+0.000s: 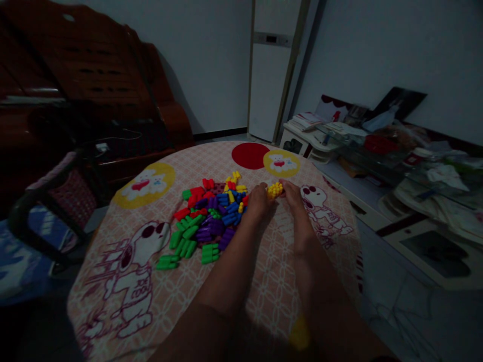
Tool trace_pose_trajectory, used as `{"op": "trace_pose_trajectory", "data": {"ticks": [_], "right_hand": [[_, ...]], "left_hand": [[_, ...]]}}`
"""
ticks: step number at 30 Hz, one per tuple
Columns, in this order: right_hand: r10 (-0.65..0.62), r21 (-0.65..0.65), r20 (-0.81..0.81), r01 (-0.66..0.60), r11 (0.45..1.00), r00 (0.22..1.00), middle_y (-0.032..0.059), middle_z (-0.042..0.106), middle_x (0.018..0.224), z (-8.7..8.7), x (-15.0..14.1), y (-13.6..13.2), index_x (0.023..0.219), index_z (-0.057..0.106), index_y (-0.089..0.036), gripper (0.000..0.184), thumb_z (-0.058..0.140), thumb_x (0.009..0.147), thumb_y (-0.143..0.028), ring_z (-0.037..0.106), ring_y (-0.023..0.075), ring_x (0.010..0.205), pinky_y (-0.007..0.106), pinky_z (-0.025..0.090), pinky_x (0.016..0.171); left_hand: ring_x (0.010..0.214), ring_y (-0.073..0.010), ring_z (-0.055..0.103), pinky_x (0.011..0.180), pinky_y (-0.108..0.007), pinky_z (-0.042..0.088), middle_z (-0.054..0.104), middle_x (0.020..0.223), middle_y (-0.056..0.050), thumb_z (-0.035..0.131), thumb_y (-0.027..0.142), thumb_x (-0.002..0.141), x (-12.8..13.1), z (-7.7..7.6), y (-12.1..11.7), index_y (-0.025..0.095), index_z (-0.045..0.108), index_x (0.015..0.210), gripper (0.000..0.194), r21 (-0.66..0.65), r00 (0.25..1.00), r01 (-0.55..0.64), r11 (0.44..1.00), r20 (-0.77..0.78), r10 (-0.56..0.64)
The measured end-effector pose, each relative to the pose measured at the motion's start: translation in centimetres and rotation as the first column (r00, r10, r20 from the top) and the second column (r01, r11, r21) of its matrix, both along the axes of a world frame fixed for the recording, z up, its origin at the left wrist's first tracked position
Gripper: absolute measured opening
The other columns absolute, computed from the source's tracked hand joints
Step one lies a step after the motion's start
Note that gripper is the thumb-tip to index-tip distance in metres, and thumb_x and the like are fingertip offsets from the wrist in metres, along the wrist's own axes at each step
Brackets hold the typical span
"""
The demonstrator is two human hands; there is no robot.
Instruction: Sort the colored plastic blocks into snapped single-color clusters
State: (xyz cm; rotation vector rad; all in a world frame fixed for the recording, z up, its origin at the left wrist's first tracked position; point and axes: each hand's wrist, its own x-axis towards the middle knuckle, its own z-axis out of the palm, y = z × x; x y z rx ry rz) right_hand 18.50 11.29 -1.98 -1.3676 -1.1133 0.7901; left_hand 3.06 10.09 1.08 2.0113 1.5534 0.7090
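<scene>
Left hand [258, 198] and right hand [292, 192], fingers curled in, hold yellow blocks [274, 190] between them, apparently to keep my cluster together, beside mixed pile [214, 226] on desk [277, 256].

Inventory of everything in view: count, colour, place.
Yellow cluster: one, yellow, between the hands
Loose blocks: many, overlapping; green, red, purple, blue, yellow; heaped left of the forearms
Table: one, pink patterned cloth, centre
Wooden bench: one, reddish brown, back left
Chair: one, dark frame, left of table
Tall unit: one, white, behind table
Low cabinet: one, whitish, right
Clutter: many, mixed colours, on cabinet; too dark to itemise
Walls: pale, behind
Floor: greyish, lower right
Hands: two, bare; left hand and right hand at the cluster's sides
Forearms: two, bare, lower centre
</scene>
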Motion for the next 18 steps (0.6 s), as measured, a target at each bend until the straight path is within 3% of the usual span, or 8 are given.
{"op": "trace_pose_trajectory", "data": {"ticks": [7, 12, 18], "right_hand": [[-0.015, 0.012, 0.015, 0.015, 1.0, 1.0, 0.011, 0.073, 0.114, -0.2, 0.0, -0.1, 0.105, 0.076, -0.014, 0.058, 0.053, 0.077, -0.06, 0.066, 0.0248, 0.098, 0.032, 0.056, 0.068], [-0.018, 0.009, 0.017, 0.018, 1.0, 1.0, 0.0093, 0.074, 0.108, -0.2, -0.1, -0.1, 0.103, 0.076, -0.015, 0.058, 0.054, 0.078, -0.062, 0.066, 0.0235, 0.095, 0.031, 0.056, 0.069], [-0.022, 0.012, 0.035, 0.022, 1.0, 0.999, 0.0085, 0.074, 0.104, -0.3, 0.1, 0.0, 0.101, 0.076, -0.015, 0.058, 0.053, 0.078, -0.063, 0.066, 0.0232, 0.091, 0.031, 0.055, 0.067]], "left_hand": [[0.104, -0.0257, 0.067, 0.09, -0.033, 0.049, 0.073, 0.109, -0.011, 0.073, 0.019, 0.075, -1.2, 0.0, 0.9, 0.019, 0.066, 0.11, 0.036, -0.01, 0.996, 0.056, 0.998, -0.061, -0.057], [0.099, -0.0243, 0.067, 0.082, -0.031, 0.049, 0.073, 0.106, -0.01, 0.078, 0.023, 0.072, -0.6, 0.3, 0.1, 0.019, 0.063, 0.108, 0.039, -0.033, 0.999, 0.023, 0.999, -0.028, -0.024], [0.102, -0.024, 0.067, 0.085, -0.032, 0.048, 0.072, 0.109, -0.012, 0.079, 0.023, 0.073, -0.2, 0.1, 0.1, 0.018, 0.06, 0.113, 0.045, -0.033, 1.0, -0.004, 0.999, 0.009, 0.005]]}}
